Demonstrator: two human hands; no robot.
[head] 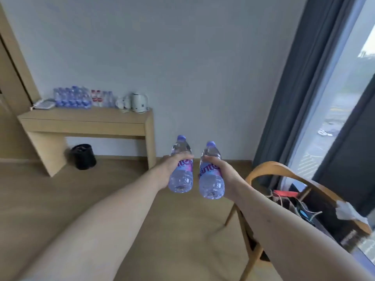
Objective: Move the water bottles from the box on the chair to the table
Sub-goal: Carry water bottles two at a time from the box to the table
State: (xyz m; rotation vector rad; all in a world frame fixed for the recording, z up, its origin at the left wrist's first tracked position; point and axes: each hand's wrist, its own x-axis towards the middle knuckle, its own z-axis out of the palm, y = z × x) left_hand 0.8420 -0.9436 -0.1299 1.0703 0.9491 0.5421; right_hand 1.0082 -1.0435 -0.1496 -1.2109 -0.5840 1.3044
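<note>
Wooden console table (85, 123) against wall ahead, far from me. Wooden chair (284, 171) at my right; dark clutter on seat, box not identifiable. Cluster of water bottles (72, 97) on table's left part, white kettle (139, 102) near its right end, phone (43, 104) at left edge. Black bin (84, 156) on floor under table. My left hand (172, 165) wraps left bottle (181, 165) around label; my right hand (224, 173) grips right bottle (211, 172) likewise. Both bottles in air, side by side, purple caps pointing away.
</note>
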